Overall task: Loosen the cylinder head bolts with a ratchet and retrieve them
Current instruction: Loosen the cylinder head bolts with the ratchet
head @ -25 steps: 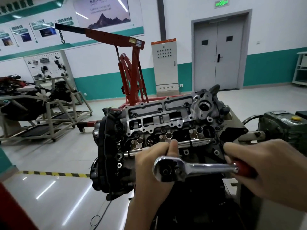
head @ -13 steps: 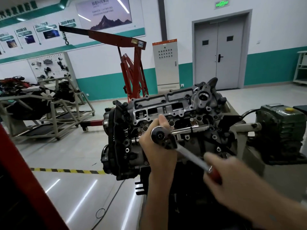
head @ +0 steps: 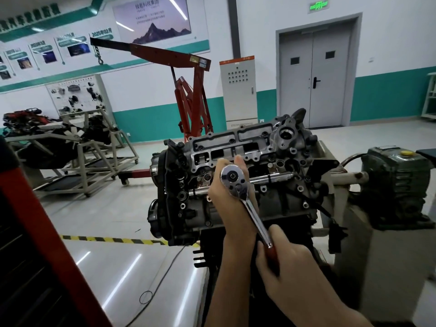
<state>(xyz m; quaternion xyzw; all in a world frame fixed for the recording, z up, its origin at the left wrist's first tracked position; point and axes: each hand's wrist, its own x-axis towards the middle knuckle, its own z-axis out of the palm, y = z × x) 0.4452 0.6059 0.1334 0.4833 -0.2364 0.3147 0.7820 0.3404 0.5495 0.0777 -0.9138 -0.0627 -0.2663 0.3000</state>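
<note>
We see the cylinder head (head: 247, 166) on its engine, mounted on a stand, tilted toward the camera. The ratchet (head: 245, 204) has its chrome head at the head's near face, the handle slanting down and right. Our left hand (head: 226, 197) is cupped behind the ratchet's head, fingers curled around the part below it. Our right hand (head: 290, 263) is wrapped tight on the red grip. No loosened bolt is discernible.

Room: glossy pale floor (head: 113, 263) with a yellow-black hazard stripe (head: 113, 240), white walls with a teal band, a red engine hoist (head: 188, 95), a grey control cabinet (head: 237, 90), grey double doors (head: 313, 76), and 1 other engine stand (head: 77, 152) at left. A green gearbox (head: 398, 185) sits right of the engine.
</note>
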